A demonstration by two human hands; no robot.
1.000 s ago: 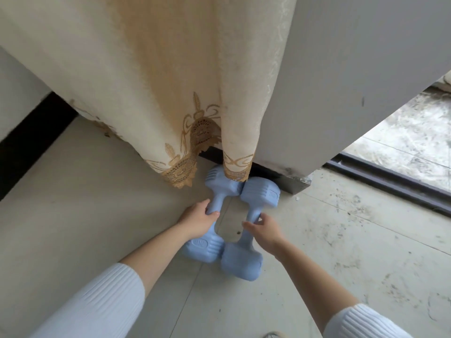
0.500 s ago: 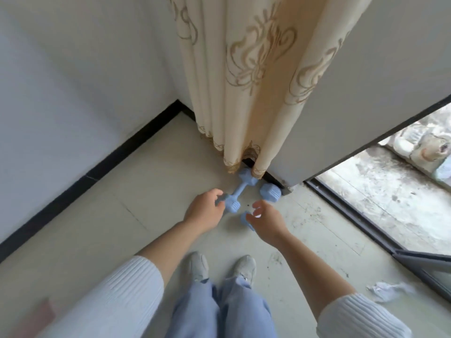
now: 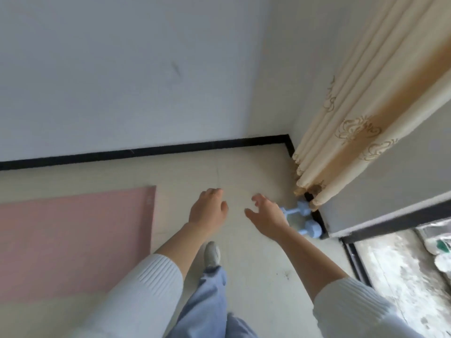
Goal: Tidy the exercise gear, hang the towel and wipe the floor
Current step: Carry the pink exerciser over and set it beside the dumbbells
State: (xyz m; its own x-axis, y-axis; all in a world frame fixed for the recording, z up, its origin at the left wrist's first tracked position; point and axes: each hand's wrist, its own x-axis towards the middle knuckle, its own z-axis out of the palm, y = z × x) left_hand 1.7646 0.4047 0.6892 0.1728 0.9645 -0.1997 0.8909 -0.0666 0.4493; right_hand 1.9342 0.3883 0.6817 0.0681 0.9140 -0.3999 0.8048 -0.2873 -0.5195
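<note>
Now | left hand [image 3: 207,212] relaxed, empty | right hand [image 3: 268,219] spread, empty | dumbbells [image 3: 304,208] beside curtain [image 3: 353,132] | mat [image 3: 73,240] mark unreadable

Two dumbbells [image 3: 303,208], one mat [image 3: 73,240], one curtain [image 3: 353,132]

The dumbbells [image 3: 312,229] lie side by side on the floor [image 3: 244,172] to my right, at the foot of the wall [image 3: 390,181], just below the curtain [image 3: 341,147] hem. My right hand [image 3: 267,215] covers their near ends, with my left hand [image 3: 207,211] beside it. A mat [image 3: 73,240] lies to my left.
</note>
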